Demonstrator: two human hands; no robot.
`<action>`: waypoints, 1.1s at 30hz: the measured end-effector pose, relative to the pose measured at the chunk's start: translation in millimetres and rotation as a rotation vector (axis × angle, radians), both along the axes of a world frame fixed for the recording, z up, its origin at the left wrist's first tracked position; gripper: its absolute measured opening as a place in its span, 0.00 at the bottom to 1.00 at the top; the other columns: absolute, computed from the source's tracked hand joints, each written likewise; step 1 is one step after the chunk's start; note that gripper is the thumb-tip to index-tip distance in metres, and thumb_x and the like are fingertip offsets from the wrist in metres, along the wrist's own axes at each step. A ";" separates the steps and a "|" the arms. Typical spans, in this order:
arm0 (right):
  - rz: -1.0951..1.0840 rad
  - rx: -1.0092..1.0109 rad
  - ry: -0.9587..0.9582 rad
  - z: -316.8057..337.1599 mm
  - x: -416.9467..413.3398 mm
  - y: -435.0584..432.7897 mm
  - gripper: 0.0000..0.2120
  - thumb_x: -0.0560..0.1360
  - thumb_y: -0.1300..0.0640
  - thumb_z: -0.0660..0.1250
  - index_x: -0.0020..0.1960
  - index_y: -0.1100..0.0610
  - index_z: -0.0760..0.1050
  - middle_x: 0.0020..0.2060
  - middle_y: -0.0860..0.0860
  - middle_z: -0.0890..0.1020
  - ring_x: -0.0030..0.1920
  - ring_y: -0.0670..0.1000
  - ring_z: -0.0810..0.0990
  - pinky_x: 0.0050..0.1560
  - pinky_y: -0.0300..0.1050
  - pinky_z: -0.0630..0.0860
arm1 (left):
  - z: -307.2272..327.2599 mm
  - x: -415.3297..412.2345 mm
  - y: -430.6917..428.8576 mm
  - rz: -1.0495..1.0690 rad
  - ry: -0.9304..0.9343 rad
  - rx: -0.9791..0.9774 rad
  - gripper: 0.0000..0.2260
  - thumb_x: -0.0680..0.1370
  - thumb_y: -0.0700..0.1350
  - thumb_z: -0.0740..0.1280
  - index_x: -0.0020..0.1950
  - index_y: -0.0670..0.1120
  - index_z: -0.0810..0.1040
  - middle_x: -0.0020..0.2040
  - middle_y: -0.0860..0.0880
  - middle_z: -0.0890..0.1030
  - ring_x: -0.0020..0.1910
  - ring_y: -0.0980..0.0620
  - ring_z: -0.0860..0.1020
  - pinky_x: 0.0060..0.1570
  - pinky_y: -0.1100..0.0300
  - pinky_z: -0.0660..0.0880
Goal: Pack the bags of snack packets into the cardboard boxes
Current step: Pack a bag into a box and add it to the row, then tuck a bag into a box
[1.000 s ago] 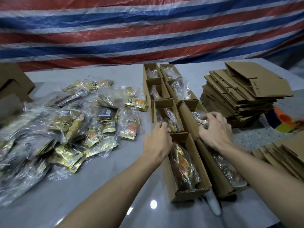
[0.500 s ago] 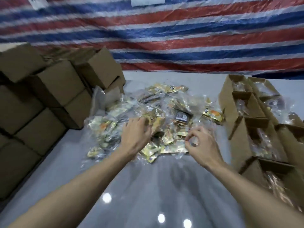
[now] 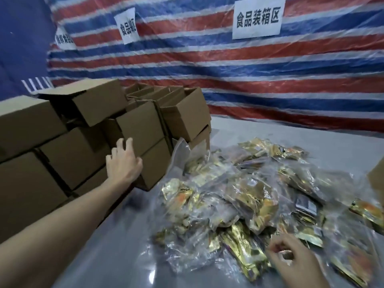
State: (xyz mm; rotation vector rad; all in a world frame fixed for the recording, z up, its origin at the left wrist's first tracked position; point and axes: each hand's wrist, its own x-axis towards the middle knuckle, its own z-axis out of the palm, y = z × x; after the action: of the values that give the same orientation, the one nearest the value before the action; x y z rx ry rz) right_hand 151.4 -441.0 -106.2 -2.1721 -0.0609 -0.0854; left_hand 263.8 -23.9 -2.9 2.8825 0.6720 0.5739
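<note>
A heap of clear plastic bags of gold snack packets (image 3: pixel 249 196) covers the grey table (image 3: pixel 116 254) at centre and right. A pile of brown cardboard boxes (image 3: pixel 79 154) rises at the left. My left hand (image 3: pixel 124 163) reaches toward that pile with fingers spread, its fingertips at the face of a box (image 3: pixel 145 125); it holds nothing. My right hand (image 3: pixel 295 260) hovers low at the near edge of the heap, fingers loosely curled, and I cannot tell whether they pinch any plastic.
A red, white and blue striped tarp (image 3: pixel 228 65) hangs behind the table with white paper signs (image 3: pixel 257 18) on it. One brown box corner (image 3: pixel 377 179) shows at the right edge. Some boxes at the back of the pile (image 3: pixel 182 113) are open-topped.
The view has swung left and up, away from the row of open boxes. My left hand left the bag heap and moved to the box pile; my right hand dropped to the heap's near edge.
</note>
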 end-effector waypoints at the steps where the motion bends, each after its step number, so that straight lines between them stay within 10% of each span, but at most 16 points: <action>1: 0.002 0.011 -0.013 -0.2 8.6 3.1 0.23 0.63 0.72 0.78 0.36 0.44 0.78 0.37 0.42 0.82 0.40 0.43 0.80 0.44 0.29 0.73 | 10.3 12.8 6.5 0.002 -0.058 0.021 0.31 0.78 0.46 0.66 0.78 0.44 0.58 0.77 0.40 0.59 0.68 0.35 0.68 0.62 0.41 0.69; 10: 0.069 0.076 -0.143 10.7 52.4 14.8 0.25 0.59 0.75 0.79 0.35 0.44 0.80 0.34 0.43 0.83 0.36 0.42 0.81 0.40 0.29 0.76 | 49.6 68.5 36.8 0.067 -0.131 -0.033 0.24 0.81 0.46 0.63 0.75 0.44 0.61 0.73 0.42 0.64 0.59 0.34 0.75 0.51 0.41 0.71; 16: 0.055 0.130 -0.104 37.6 51.0 13.1 0.23 0.59 0.77 0.78 0.33 0.48 0.82 0.33 0.47 0.84 0.33 0.46 0.81 0.35 0.34 0.77 | 94.5 52.3 67.8 0.118 -0.283 0.321 0.23 0.75 0.41 0.69 0.68 0.39 0.68 0.66 0.36 0.70 0.61 0.33 0.70 0.59 0.39 0.66; 22: 0.029 0.111 -0.042 95.7 55.0 40.1 0.21 0.63 0.74 0.78 0.32 0.47 0.80 0.31 0.46 0.82 0.33 0.44 0.80 0.35 0.29 0.75 | 136.2 49.1 79.6 0.543 -0.492 -0.496 0.39 0.74 0.51 0.75 0.75 0.36 0.58 0.74 0.37 0.62 0.67 0.33 0.70 0.67 0.42 0.65; 25: 0.091 0.163 0.034 130.0 60.7 65.2 0.17 0.69 0.67 0.76 0.36 0.45 0.80 0.38 0.44 0.84 0.38 0.43 0.82 0.39 0.41 0.80 | 140.9 48.0 88.1 0.545 -0.486 -0.793 0.25 0.75 0.51 0.74 0.67 0.42 0.73 0.70 0.41 0.71 0.69 0.39 0.70 0.69 0.49 0.66; 27: 0.132 0.162 0.053 154.1 63.6 86.6 0.13 0.71 0.63 0.75 0.38 0.45 0.80 0.39 0.43 0.83 0.39 0.44 0.82 0.38 0.41 0.78 | 141.9 41.2 94.0 0.519 -0.517 -0.907 0.07 0.76 0.49 0.73 0.45 0.48 0.77 0.58 0.42 0.79 0.66 0.41 0.73 0.63 0.55 0.69; 33: 0.158 0.170 0.002 213.2 68.3 134.1 0.08 0.73 0.60 0.74 0.40 0.48 0.79 0.40 0.46 0.82 0.41 0.46 0.81 0.44 0.46 0.80 | 176.0 0.6 87.6 0.377 -0.603 -0.892 0.18 0.76 0.53 0.71 0.31 0.57 0.66 0.47 0.55 0.78 0.63 0.42 0.73 0.68 0.51 0.63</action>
State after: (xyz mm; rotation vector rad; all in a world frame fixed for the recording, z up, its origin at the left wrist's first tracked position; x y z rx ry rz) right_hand 219.6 -306.9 107.0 -1.9902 -0.2167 0.0017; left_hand 264.3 63.7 173.1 1.6608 1.0215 0.8504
